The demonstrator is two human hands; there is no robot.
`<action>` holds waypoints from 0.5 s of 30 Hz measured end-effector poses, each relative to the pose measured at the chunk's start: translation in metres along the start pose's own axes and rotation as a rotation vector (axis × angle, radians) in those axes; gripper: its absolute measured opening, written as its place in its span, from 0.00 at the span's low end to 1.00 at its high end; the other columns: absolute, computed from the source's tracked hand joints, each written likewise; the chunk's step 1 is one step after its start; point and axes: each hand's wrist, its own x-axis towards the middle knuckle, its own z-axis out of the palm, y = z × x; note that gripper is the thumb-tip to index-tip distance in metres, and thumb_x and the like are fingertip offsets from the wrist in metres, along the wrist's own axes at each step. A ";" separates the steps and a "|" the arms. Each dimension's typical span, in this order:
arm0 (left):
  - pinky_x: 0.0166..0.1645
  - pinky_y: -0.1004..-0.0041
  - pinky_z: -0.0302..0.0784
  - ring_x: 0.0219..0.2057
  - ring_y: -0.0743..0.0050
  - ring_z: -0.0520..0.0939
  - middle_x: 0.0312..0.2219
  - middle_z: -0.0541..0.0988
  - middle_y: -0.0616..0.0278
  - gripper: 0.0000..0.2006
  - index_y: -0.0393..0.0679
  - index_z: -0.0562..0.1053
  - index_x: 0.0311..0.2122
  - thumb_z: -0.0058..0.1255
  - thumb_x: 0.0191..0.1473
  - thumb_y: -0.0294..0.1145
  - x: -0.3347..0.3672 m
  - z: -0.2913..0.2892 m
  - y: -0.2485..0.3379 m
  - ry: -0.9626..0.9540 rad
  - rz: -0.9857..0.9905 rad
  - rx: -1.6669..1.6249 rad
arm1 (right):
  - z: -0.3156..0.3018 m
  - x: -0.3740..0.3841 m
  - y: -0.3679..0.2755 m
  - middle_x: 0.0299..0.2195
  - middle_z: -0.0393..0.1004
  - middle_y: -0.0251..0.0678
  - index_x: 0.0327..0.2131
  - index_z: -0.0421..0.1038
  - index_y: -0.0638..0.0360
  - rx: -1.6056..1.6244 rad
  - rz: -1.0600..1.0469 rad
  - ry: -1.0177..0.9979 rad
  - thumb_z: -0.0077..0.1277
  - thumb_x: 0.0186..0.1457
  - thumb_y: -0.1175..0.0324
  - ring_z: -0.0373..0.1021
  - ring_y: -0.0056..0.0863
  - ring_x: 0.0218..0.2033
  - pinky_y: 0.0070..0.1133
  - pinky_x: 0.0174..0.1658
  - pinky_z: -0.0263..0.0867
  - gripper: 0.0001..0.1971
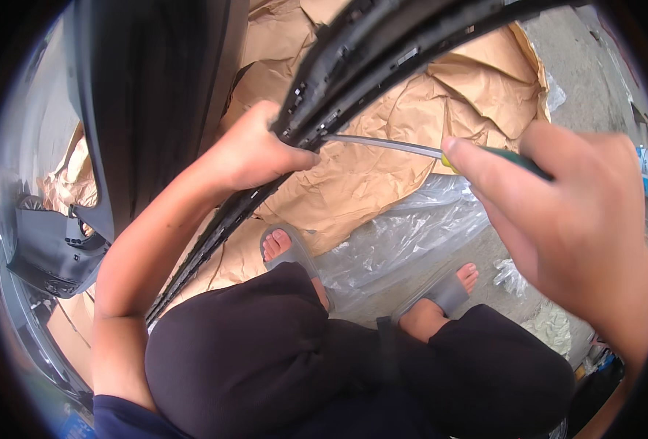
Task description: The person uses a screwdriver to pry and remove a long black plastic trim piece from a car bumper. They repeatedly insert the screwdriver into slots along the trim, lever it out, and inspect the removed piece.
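A long black plastic car trim piece [371, 69], with slots and clips along its edge, runs slantwise from the upper right down toward my left knee. My left hand [254, 152] is closed around its edge near the middle, thumb stretched along the near side. In my right hand [569, 208] is a screwdriver [393, 145] with a green and yellow handle. Its metal shaft points left, and the tip meets the trim's edge just beside my left thumb. Whether the tip sits inside a slot I cannot tell.
Crumpled brown paper [368, 190] covers the ground under the trim. Clear plastic sheeting [411, 227] lies by my sandalled feet. A large dark panel [152, 95] stands at the left, with a smaller black plastic part [57, 249] beyond it. Concrete [587, 58] shows at the upper right.
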 end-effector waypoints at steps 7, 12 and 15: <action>0.46 0.72 0.83 0.37 0.74 0.86 0.33 0.86 0.60 0.16 0.33 0.80 0.42 0.70 0.47 0.19 -0.011 -0.016 0.015 0.013 0.077 0.007 | -0.005 -0.041 -0.033 0.27 0.65 0.38 0.52 0.83 0.59 -0.073 -0.007 -0.054 0.63 0.39 0.68 0.65 0.29 0.22 0.25 0.24 0.56 0.30; 0.48 0.71 0.83 0.38 0.72 0.87 0.34 0.86 0.59 0.19 0.33 0.79 0.45 0.71 0.45 0.17 -0.019 -0.026 0.028 0.036 0.136 -0.039 | -0.011 -0.049 -0.042 0.31 0.72 0.49 0.54 0.82 0.60 -0.230 -0.068 -0.113 0.66 0.42 0.62 0.71 0.36 0.25 0.26 0.27 0.64 0.31; 0.48 0.71 0.82 0.37 0.73 0.87 0.34 0.86 0.59 0.19 0.33 0.80 0.45 0.71 0.45 0.18 -0.023 -0.031 0.032 0.048 0.130 -0.002 | -0.010 -0.055 -0.047 0.32 0.73 0.51 0.55 0.81 0.60 -0.220 -0.041 -0.080 0.65 0.45 0.67 0.72 0.38 0.25 0.28 0.28 0.66 0.29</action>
